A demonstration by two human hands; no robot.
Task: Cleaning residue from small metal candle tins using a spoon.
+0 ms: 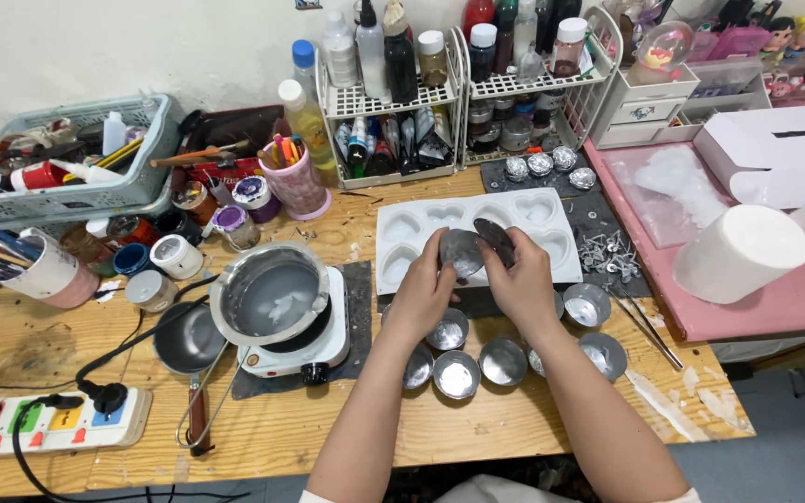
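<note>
Both hands holding two tins, six tins below

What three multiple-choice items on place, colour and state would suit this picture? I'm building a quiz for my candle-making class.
1. Where is the hot plate relative to the hands?
A. To their left
B. To their right
C. Behind the wire racks

2. What colour is the heart mould?
A. Pink
B. White
C. Blue

3. What are the hands doing?
A. Resting flat on the table
B. Holding a round tin between them
C. Gripping the pan handle

Answers:
1. A: the hot plate, with a metal pot on it, sits left of the left hand.
2. B: the mould with heart-shaped hollows is white.
3. B: the left hand and the right hand hold a tin above the mould.
</note>
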